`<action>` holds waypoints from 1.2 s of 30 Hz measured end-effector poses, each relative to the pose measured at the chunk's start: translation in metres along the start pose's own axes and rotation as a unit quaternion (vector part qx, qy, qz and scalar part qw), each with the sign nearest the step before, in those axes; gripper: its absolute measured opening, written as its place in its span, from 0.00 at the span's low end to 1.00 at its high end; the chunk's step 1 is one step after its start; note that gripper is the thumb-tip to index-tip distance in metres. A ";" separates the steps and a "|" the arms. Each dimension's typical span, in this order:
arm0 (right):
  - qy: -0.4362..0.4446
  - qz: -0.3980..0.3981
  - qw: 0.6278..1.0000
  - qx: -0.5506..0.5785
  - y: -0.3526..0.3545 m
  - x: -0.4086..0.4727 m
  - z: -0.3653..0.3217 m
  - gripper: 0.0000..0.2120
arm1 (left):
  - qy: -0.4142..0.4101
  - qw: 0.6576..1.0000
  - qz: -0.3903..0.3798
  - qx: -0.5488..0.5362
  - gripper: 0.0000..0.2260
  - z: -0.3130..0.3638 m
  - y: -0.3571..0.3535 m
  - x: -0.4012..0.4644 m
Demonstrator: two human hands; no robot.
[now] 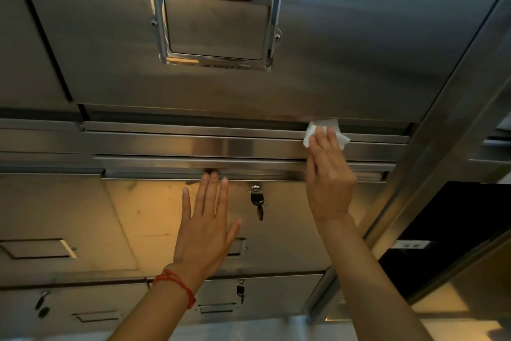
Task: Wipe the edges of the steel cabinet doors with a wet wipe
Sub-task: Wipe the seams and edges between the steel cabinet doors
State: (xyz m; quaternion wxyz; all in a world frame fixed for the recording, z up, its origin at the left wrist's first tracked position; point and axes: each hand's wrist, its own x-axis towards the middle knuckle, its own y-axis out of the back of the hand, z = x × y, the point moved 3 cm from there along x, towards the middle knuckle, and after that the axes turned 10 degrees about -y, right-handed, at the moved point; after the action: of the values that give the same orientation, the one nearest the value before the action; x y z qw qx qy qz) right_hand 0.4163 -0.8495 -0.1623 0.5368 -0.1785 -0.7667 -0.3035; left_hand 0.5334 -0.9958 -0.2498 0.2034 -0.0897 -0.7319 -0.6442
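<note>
1. Leftmost, a neighbouring steel door [30, 36] fills the upper corner, with a lower door [55, 216] under it that carries a recessed label holder [38, 249].
2. Next, low down, the left hand [206, 233] lies flat against the lower cabinet door [276, 230]; its fingers [211, 194] are straight and slightly spread, gripping nothing, with the tips up at the door's top edge. A red string bracelet [177, 284] circles that wrist.
3. Above the hand, the upper cabinet door [345, 50] bears a chrome label frame [217, 27] fixed with a screw on each side.
4. Between the two doors run horizontal steel rails [193, 144], one above another.
5. Just right of the left hand, a lock [256, 191] in the lower door has a dark key [259, 209] hanging from it.
6. Further right, the right hand [329, 180] reaches up, and its fingers [322, 137] press a crumpled white wet wipe [312, 133] against the bottom edge of the upper cabinet door, near that door's right end. The fingers lie close together over the wipe; whether the thumb pinches it cannot be told.
7. Rightmost, a steel upright post [448, 125] runs diagonally, with a dark opening [442, 230] beyond it.
</note>
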 end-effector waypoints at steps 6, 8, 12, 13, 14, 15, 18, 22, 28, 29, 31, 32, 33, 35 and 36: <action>0.017 0.004 1.000 0.015 -0.011 -0.005 -0.027 0.10 | 0.000 1.000 0.002 -0.008 0.31 0.001 0.002 0.000; 0.017 -0.002 1.000 0.019 -0.015 -0.008 -0.036 0.10 | 0.002 1.000 0.001 -0.009 0.31 0.001 0.001 0.000; 0.030 -0.008 0.999 0.025 -0.023 -0.011 -0.053 0.11 | 0.011 1.000 -0.006 -0.011 0.31 0.001 0.001 0.000; 0.031 -0.010 0.999 0.028 -0.025 -0.012 -0.058 0.11 | 0.011 1.000 -0.011 -0.012 0.31 0.001 0.001 0.000; 0.033 -0.013 0.999 0.030 -0.027 -0.013 -0.063 0.12 | 0.009 1.000 -0.013 -0.014 0.31 0.001 0.002 0.000; 0.036 -0.018 0.999 0.030 -0.029 -0.013 -0.069 0.12 | 0.006 1.000 -0.012 -0.015 0.31 0.001 0.002 0.000; 0.046 -0.030 0.998 0.043 -0.034 -0.016 -0.089 0.10 | 0.000 1.000 -0.023 -0.011 0.30 0.002 0.004 0.000; 0.041 -0.057 0.996 0.055 -0.039 -0.017 -0.112 0.12 | -0.009 0.998 -0.056 0.034 0.33 -0.002 -0.001 -0.002; 0.052 -0.090 0.993 0.054 -0.040 -0.016 -0.129 0.15 | -0.033 0.997 -0.070 0.010 0.33 -0.004 0.000 -0.003; 0.060 -0.094 0.992 0.055 -0.039 -0.015 -0.128 0.15 | -0.029 0.997 -0.070 0.013 0.36 -0.004 0.001 -0.002; 0.077 -0.097 0.991 0.054 -0.036 -0.014 -0.124 0.15 | -0.011 0.998 -0.062 0.019 0.34 -0.005 0.009 -0.002; 0.085 -0.099 0.990 0.053 -0.036 -0.013 -0.122 0.15 | -0.005 0.998 -0.059 0.002 0.31 -0.004 0.010 -0.002; 0.092 -0.102 0.989 0.054 -0.035 -0.013 -0.120 0.15 | -0.007 0.999 -0.046 0.004 0.29 -0.004 0.012 -0.002; 0.097 -0.104 0.988 0.057 -0.034 -0.012 -0.115 0.14 | -0.012 1.000 -0.027 0.005 0.27 -0.006 0.012 -0.003; 0.094 -0.101 0.989 0.057 -0.033 -0.012 -0.112 0.14 | -0.013 1.000 -0.015 0.000 0.27 -0.007 0.012 -0.003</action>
State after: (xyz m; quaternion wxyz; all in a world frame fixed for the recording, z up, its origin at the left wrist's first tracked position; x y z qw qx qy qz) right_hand 0.4807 -0.9473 -0.1559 0.5821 -0.0399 -0.7433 -0.3271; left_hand 0.5425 -1.0007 -0.2392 0.1846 -0.0871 -0.7355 -0.6460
